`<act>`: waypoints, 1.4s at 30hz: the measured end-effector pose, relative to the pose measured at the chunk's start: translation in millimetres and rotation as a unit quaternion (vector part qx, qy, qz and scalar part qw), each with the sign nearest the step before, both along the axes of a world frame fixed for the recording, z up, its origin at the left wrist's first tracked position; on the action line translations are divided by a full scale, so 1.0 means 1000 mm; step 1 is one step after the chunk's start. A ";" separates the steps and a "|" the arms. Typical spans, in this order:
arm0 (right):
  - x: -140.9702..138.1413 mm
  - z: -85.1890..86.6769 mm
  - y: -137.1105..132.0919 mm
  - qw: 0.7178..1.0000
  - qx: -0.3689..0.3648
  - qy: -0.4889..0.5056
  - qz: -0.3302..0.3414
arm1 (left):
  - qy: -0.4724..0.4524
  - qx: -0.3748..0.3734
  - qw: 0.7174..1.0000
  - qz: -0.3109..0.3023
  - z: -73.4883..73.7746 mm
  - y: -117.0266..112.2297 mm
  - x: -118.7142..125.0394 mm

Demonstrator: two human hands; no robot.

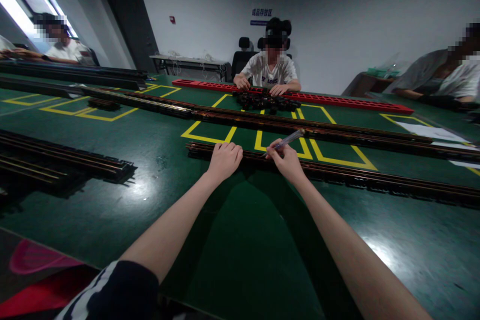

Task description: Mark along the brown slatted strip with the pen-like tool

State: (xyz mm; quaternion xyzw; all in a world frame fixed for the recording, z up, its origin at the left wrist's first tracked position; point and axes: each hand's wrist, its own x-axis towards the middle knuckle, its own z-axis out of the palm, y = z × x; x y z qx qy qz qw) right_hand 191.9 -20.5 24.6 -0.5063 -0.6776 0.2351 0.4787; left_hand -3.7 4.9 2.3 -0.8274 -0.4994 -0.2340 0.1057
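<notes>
My two bare forearms run out over the dark green counter (240,250), a striped dark sleeve (120,290) at my left elbow. My left hand (224,159) lies on the nearest dark strip (356,177), a long thin rail that crosses the counter from its end just left of that hand out to the right edge. The fingers (228,149) are curled shut over its top, knuckles up. Just beside it, my right hand (287,161) also rests on the same strip, its fingers pinched closed around a clear pen (288,140) whose tip points down at the strip and whose far end slants up to the right. To my left, well apart, a stack of like rails (63,162) lies flat. Behind my hands, yellow tape lines (210,137) mark boxes on the counter, and more long rails (300,127) stretch across them. White sheets of paper (427,131) lie at the right. Farther on sits a heap of small dark parts (266,101), touching a long red tray (337,100). A person in a white shirt (272,70) sits opposite, both hands at that heap. Other people sit at the far left (63,50) and far right (442,75).
</notes>
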 end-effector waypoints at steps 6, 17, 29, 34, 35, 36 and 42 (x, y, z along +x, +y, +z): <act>0.000 -0.002 0.001 1.000 -0.001 0.002 0.001 | -0.010 -0.002 1.000 -0.007 0.000 0.000 0.000; 0.000 -0.001 0.001 1.000 -0.002 0.000 -0.003 | -0.004 0.003 1.000 -0.004 -0.001 0.000 0.000; 0.001 -0.003 0.001 1.000 -0.002 0.009 0.003 | -0.014 -0.004 1.000 -0.008 0.000 0.000 -0.001; 0.001 -0.002 0.001 1.000 -0.013 0.021 0.013 | -0.016 -0.008 1.000 -0.003 0.001 -0.001 0.000; 0.001 -0.002 0.001 1.000 -0.015 0.024 0.015 | -0.015 -0.007 1.000 -0.004 0.001 -0.001 0.000; 0.001 -0.002 0.000 0.999 -0.016 0.027 0.015 | -0.013 -0.008 1.000 -0.007 0.000 -0.001 0.000; 0.004 0.000 -0.001 0.999 -0.032 0.036 0.009 | -0.020 -0.008 1.000 -0.006 -0.002 0.000 -0.001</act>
